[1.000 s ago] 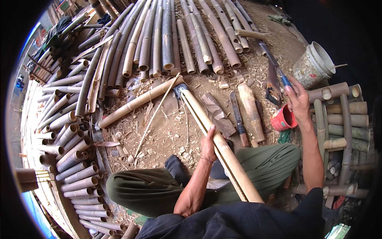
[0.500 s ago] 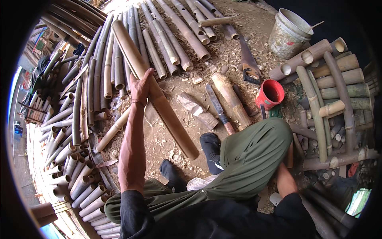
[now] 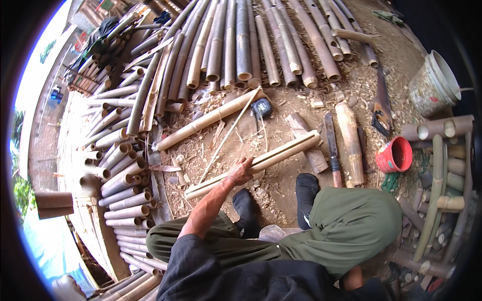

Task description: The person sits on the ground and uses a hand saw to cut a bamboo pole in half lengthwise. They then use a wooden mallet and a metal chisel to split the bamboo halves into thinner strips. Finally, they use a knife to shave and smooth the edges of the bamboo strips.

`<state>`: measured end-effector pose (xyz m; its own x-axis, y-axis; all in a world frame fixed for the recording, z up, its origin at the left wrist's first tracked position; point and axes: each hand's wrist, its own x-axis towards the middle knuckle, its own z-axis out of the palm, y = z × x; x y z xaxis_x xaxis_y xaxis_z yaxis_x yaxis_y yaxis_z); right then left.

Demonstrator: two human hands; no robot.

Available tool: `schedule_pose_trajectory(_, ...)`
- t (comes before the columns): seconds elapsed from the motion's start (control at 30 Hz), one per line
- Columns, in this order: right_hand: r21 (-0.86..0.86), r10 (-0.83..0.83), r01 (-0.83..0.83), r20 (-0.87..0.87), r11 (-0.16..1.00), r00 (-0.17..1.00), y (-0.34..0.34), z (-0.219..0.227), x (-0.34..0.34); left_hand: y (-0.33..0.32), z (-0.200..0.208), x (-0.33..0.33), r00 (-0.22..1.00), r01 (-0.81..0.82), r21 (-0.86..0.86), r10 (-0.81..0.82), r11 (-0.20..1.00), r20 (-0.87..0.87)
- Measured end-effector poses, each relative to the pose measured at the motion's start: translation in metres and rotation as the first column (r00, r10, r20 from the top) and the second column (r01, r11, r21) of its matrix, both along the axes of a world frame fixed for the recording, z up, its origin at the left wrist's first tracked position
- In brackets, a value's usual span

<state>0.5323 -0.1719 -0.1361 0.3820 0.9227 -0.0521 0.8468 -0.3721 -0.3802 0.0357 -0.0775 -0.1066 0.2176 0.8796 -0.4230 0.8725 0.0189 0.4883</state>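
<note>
My left hand (image 3: 240,171) is wrapped round a bamboo length with a long slit along it (image 3: 288,152). The bamboo slants low over the dirt floor, its right end higher in the picture, near a short wood block (image 3: 307,143). Beyond it lie another bamboo pole (image 3: 211,119), a thin bamboo strip (image 3: 228,133) and a blue-and-black tape measure (image 3: 261,108). To the right are a machete (image 3: 332,148) and a peeled log (image 3: 350,140). My right hand is hidden; only part of that forearm (image 3: 353,277) shows below my knee.
Rows of bamboo poles (image 3: 243,45) fill the far side, and stacked bamboo (image 3: 125,175) lines the left. At right are a handsaw (image 3: 382,108), a red pail (image 3: 394,154), a dirty white bucket (image 3: 434,83) and a bamboo rack (image 3: 431,200). Wood chips litter the ground.
My left hand has lowered the slit bamboo and turned it from steeply up-left to a shallow slant rising rightward. The view has swung left, and the tape measure now shows.
</note>
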Motion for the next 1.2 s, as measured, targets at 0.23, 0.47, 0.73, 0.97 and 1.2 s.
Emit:
schedule_pose_trajectory(0.23,0.064,0.03,-0.035,0.075,0.997,0.997,-0.001,-0.012,-0.034,-0.018,-0.04,-0.04,0.999,-0.036,0.001,0.036,0.999,0.009)
schedule_pose_trajectory(0.47,0.227,0.186,-0.217,0.15,0.949,0.971,0.042,-0.01,-0.062,0.066,-0.08,-0.093,-0.749,-0.389,-0.921,0.582,0.003,0.318)
schedule_pose_trajectory(0.73,-0.169,0.412,-0.438,-0.171,0.883,0.895,0.142,-0.043,-0.093,0.094,-0.135,-0.175,-0.865,-0.499,-0.832,0.195,-0.243,0.463)
schedule_pose_trajectory(0.97,-0.332,0.2,-0.239,-0.148,0.913,0.969,0.137,-0.035,-0.064,0.119,0.1,-0.083,0.016,-0.995,0.003,0.12,0.101,0.993)
schedule_pose_trajectory(1.2,-0.13,0.034,-0.115,-0.507,0.985,0.862,0.09,0.026,-0.021,0.124,0.251,0.068,0.425,-0.637,0.405,-0.141,0.656,0.894)
